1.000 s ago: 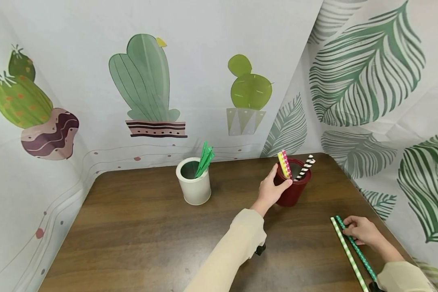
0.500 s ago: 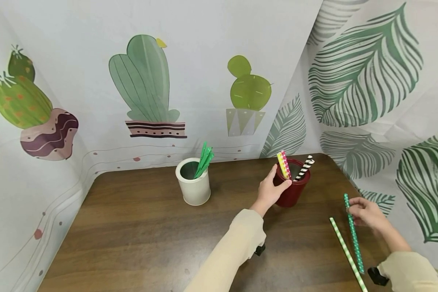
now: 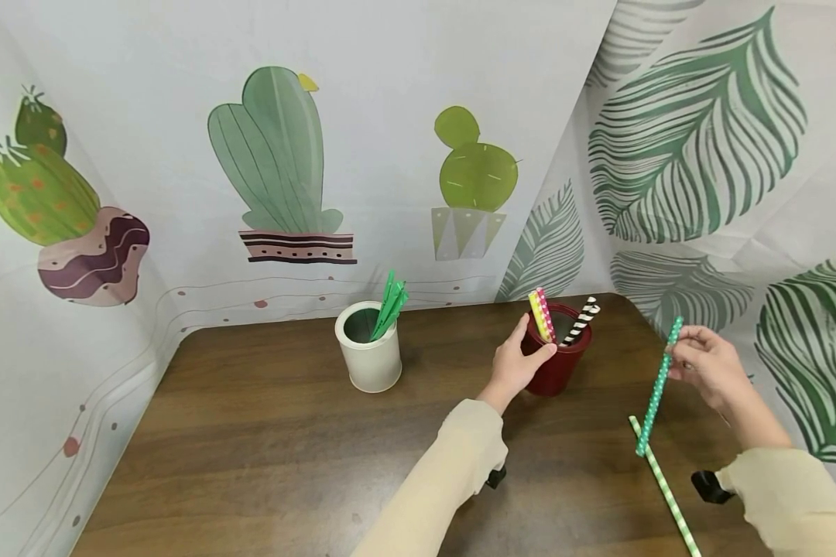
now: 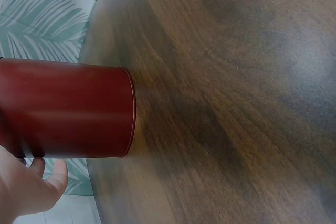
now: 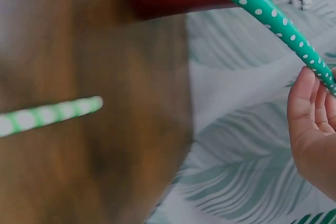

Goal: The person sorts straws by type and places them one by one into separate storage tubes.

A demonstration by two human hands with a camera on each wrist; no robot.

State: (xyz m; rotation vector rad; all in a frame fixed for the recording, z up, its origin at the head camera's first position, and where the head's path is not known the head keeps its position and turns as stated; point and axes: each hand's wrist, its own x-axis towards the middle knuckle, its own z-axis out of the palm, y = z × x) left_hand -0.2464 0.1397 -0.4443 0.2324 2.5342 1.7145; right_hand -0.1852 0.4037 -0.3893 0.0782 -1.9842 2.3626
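Note:
Between thumb and fingers, my right hand pinches a green paper straw with white dots near its upper end. The straw slants in the air, its lower end overlapping a light green striped straw in the head view. My left hand holds the left side of a dark red cup, thumb across its front and fingers at the rim. Standing in that cup are a yellow straw, a pink dotted straw and black-and-white striped straws. The left wrist view shows the cup's side upright on the table.
A white cup with several green straws leaning in it stands at the back middle of the brown wooden table. Behind the table hangs a cloth printed with cacti and leaves.
My right hand has lifted the green dotted straw off the table, raised it toward the back and tilted it. The left hand stays at the red cup.

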